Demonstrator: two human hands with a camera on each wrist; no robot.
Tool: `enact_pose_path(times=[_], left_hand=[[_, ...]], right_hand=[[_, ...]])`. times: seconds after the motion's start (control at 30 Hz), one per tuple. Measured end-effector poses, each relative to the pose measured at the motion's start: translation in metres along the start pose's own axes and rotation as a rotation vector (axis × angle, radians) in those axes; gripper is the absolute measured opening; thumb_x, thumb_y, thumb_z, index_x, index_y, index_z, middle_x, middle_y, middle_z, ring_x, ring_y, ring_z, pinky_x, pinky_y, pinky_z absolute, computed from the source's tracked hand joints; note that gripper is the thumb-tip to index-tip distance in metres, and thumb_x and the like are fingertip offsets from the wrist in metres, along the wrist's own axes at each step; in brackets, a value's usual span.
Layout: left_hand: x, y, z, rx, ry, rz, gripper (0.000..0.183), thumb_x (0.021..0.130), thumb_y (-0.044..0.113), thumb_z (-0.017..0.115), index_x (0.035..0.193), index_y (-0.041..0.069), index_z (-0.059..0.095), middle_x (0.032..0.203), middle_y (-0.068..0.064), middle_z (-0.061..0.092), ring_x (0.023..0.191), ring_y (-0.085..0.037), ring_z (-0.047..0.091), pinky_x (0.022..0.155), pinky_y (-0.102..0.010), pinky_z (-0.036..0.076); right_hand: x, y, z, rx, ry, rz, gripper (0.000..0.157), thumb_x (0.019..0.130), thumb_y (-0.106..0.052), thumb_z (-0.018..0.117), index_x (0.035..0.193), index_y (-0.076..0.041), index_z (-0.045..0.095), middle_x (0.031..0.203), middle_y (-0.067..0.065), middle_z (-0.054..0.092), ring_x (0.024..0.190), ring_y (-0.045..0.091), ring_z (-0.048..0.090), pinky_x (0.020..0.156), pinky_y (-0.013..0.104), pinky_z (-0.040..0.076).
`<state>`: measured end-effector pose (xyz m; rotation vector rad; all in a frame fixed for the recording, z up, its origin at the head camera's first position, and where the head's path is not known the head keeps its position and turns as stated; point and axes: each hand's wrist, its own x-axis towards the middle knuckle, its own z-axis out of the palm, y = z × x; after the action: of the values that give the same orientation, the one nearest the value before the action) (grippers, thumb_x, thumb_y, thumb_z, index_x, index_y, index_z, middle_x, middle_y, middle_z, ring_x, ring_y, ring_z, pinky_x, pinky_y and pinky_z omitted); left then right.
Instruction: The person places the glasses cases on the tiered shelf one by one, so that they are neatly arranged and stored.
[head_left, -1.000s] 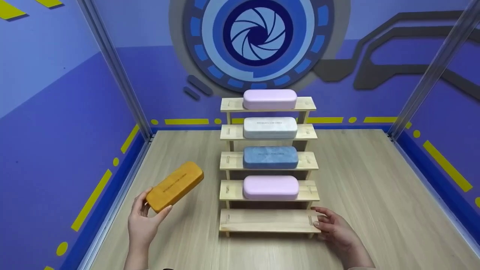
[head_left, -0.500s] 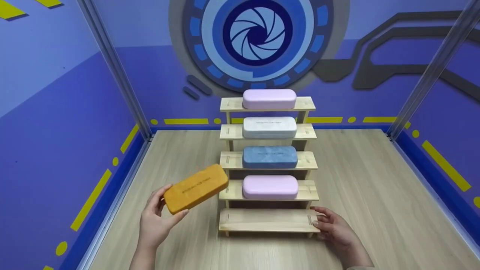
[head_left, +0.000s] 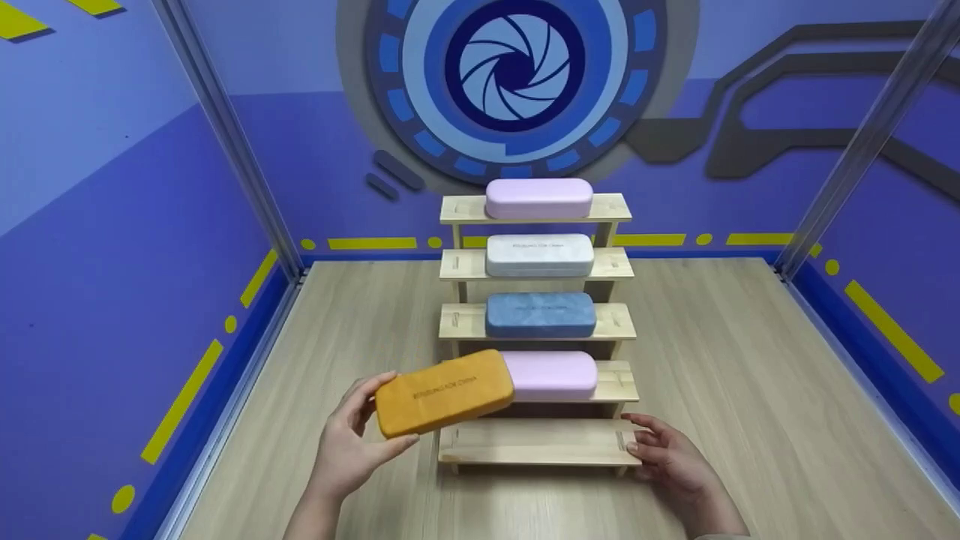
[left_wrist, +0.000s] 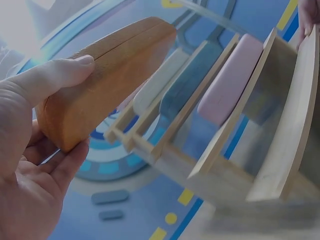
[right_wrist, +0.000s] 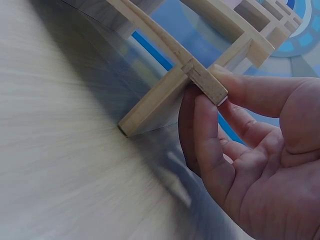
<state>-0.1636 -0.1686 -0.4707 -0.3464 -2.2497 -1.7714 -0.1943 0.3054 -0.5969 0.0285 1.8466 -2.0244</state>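
Observation:
An orange glasses case (head_left: 446,394) with dark lettering on top is in my left hand (head_left: 349,442), gripped at its left end between thumb and fingers. In the head view it is tilted and overlaps the left part of a pink glasses case (head_left: 555,375) on the second-lowest step of a wooden stepped rack (head_left: 536,442). The left wrist view shows my thumb (left_wrist: 55,77) lying along the orange case's seam side. My right hand (head_left: 679,461) pinches the right end of the rack's lowest step (right_wrist: 202,82), thumb on one face and fingers on the other.
Higher steps hold a blue glasses case (head_left: 540,315), a white one (head_left: 540,255) and another pink one (head_left: 538,199) at the top. The rack stands on a wood-grain table (head_left: 360,300) between blue printed walls (head_left: 97,247) with metal corner posts (head_left: 232,135).
My left hand has carried the orange glasses case rightward and slightly down, from beside the rack to in front of its lower steps. The right hand has stayed at the lowest step.

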Motion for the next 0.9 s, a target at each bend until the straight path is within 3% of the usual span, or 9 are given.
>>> enact_pose_path(times=[0.13,0.4,0.9], left_hand=[[0.002,0.002,0.010,-0.024,-0.046,0.015,0.080,0.064,-0.005,0.093,0.137,0.004,0.060,0.136,-0.012,0.060,0.119,-0.003,0.060,0.104,-0.013,0.047],[0.003,0.005,0.032,-0.068,-0.153,-0.059,0.080,0.065,0.001,0.094,0.137,0.010,0.062,0.136,-0.008,0.061,0.119,-0.010,0.060,0.107,-0.017,0.046],[0.003,-0.013,0.080,-0.152,-0.328,0.040,0.078,0.067,0.012,0.095,0.138,0.011,0.061,0.140,-0.011,0.059,0.122,-0.010,0.060,0.107,-0.025,0.050]], right_hand=[[0.000,0.000,0.000,-0.012,0.003,-0.001,0.069,0.100,-0.010,0.064,0.155,0.007,0.025,0.112,-0.007,0.071,0.088,0.008,0.071,0.069,0.026,0.058],[0.001,0.000,-0.001,-0.002,-0.002,0.020,0.067,0.100,-0.010,0.063,0.154,0.005,0.026,0.111,-0.006,0.070,0.088,0.008,0.071,0.069,0.027,0.059],[0.000,0.001,-0.001,0.008,-0.003,0.023,0.067,0.100,-0.010,0.064,0.153,0.005,0.027,0.112,-0.007,0.070,0.090,0.009,0.071,0.072,0.028,0.061]])
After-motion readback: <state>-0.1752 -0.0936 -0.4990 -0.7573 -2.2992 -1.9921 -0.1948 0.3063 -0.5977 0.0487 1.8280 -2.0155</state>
